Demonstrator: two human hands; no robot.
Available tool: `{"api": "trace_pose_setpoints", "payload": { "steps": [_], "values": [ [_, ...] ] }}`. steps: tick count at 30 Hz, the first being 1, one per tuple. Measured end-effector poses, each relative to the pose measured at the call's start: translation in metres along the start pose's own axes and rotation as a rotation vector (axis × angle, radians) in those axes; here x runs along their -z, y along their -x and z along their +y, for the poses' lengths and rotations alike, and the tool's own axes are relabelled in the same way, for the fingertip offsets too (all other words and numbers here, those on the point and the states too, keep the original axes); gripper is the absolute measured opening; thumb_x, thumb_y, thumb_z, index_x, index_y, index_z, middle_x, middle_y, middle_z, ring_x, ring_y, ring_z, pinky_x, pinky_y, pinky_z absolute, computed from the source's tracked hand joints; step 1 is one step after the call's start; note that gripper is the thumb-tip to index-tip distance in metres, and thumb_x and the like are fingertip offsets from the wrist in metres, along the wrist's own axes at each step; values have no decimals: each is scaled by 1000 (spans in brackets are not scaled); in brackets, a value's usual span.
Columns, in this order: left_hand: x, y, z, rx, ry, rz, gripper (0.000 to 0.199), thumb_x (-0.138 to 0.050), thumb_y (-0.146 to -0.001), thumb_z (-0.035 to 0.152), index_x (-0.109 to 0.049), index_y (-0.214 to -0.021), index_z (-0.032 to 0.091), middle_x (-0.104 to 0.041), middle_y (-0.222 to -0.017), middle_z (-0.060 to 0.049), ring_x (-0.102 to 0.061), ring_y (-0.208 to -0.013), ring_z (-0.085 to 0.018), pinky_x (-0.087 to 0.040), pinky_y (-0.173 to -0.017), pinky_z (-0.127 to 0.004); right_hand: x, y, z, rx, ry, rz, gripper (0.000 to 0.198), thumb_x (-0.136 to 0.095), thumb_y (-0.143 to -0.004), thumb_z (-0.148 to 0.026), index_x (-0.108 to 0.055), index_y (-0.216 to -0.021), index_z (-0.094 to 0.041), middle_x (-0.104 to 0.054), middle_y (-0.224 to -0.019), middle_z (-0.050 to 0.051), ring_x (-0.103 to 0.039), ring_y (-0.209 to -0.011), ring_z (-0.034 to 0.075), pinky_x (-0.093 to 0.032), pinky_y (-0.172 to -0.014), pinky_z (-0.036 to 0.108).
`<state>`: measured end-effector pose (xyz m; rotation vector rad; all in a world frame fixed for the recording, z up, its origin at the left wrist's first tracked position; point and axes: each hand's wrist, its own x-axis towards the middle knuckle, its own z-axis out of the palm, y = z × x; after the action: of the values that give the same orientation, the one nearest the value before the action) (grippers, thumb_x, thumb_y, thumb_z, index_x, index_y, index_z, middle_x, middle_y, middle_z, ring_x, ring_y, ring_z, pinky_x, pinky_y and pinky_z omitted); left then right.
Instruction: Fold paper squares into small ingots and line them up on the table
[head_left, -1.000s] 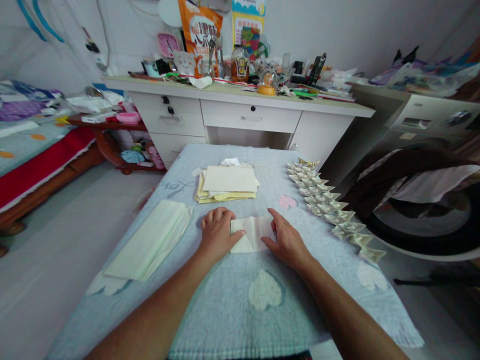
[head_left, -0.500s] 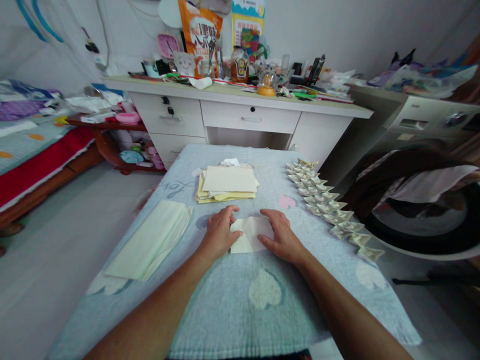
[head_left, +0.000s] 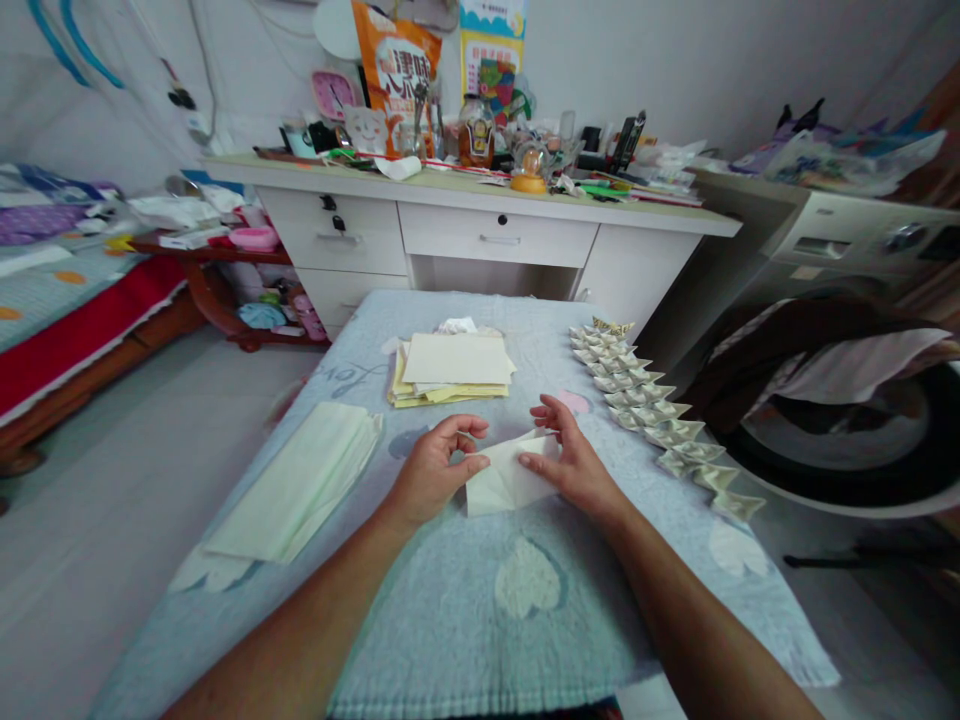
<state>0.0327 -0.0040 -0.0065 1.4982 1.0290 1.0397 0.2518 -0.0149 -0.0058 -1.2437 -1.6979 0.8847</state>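
Observation:
A small folded sheet of pale paper (head_left: 510, 485) is tilted just above the cloth-covered table, a crease showing in it. My right hand (head_left: 574, 460) grips its right side, thumb on the near face and fingers behind. At the upper left corner, the thumb of my left hand (head_left: 439, 465) touches the paper; its index finger is curved and held apart from the thumb. Beyond both hands is a stack of cream and yellow paper (head_left: 457, 360). Long pale green sheets (head_left: 300, 485) lie to the left. A row of folded paper pieces (head_left: 645, 405) runs along the right.
A light blue patterned cloth (head_left: 442, 630) covers the table. Behind it stands a white desk (head_left: 495, 235) crowded with jars, bags and small items. On the right is a washing machine (head_left: 825, 235) with laundry hanging from its door; a bed (head_left: 82, 300) is at the left.
The paper has been tilted up and turned slightly, its right side raised. My right hand has shifted a little right, and my left fingers have lifted and spread from the thumb.

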Motion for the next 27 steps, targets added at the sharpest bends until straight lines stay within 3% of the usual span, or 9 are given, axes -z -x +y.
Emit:
{"api": "trace_pose_setpoints", "payload": {
  "steps": [3,5,7,9,11,14,17,23,27],
  "values": [
    [1,0,3,65,146,14,38,-71,-69,24,-59,-104,17,-62,-96,-3,-54,-72,-10,-45,-66,-23,2,-1,-5,-151,-345,-65,83,-71,-72,-45,-23,-138,-28,-59,-100,4,-59,-82,18,-47,-69,29],
    [2,0,5,86,191,40,37,-73,-67,25,-60,-101,17,-62,-93,-2,-54,-71,-10,-45,-66,-22,2,0,-8,-215,-473,-98,70,-75,-68,-42,-40,-126,-27,-56,-81,-2,-55,-66,13,-42,-58,24],
    [2,1,7,99,219,53,36,-74,-66,25,-61,-99,17,-63,-93,-2,-55,-72,-10,-45,-67,-22,2,1,-11,-253,-532,-97,47,-78,-65,-39,-55,-103,-22,-54,-73,-4,-51,-58,10,-37,-53,21],
    [2,2,7,136,252,31,37,-75,-66,26,-61,-99,16,-64,-89,-1,-56,-72,-11,-45,-66,-22,2,3,-12,-276,-553,-75,33,-78,-65,-38,-58,-83,-19,-55,-69,-4,-48,-55,9,-35,-51,20],
    [1,2,6,180,278,-25,35,-75,-68,28,-62,-98,15,-66,-84,-1,-59,-73,-12,-45,-66,-22,2,4,-11,-286,-554,-48,31,-78,-66,-38,-58,-75,-18,-55,-65,-4,-46,-54,8,-34,-51,20],
    [-1,3,4,211,282,-89,27,-72,-72,32,-67,-89,12,-68,-78,-2,-60,-72,-15,-46,-66,-25,3,5,-10,-270,-555,-7,29,-79,-66,-37,-59,-73,-18,-54,-63,-4,-45,-54,8,-33,-50,19],
    [-4,2,1,203,273,-46,25,-72,-72,33,-69,-83,11,-70,-77,-3,-59,-69,-15,-45,-65,-25,3,5,-10,-251,-558,9,26,-78,-68,-35,-60,-74,-18,-53,-64,-5,-45,-54,8,-33,-51,19],
    [-4,3,-2,179,259,-14,27,-69,-75,37,-70,-89,13,-71,-79,-3,-60,-70,-16,-46,-64,-25,1,7,-10,-279,-610,-48,26,-77,-69,-35,-61,-81,-19,-56,-66,-4,-47,-55,8,-33,-50,19],
    [-3,4,0,173,225,-13,27,-67,-77,38,-69,-86,13,-69,-77,-3,-58,-67,-14,-44,-60,-24,-1,8,-10,-301,-617,-79,27,-76,-71,-37,-60,-73,-16,-53,-59,-4,-43,-50,7,-31,-48,19]
  ]
}}
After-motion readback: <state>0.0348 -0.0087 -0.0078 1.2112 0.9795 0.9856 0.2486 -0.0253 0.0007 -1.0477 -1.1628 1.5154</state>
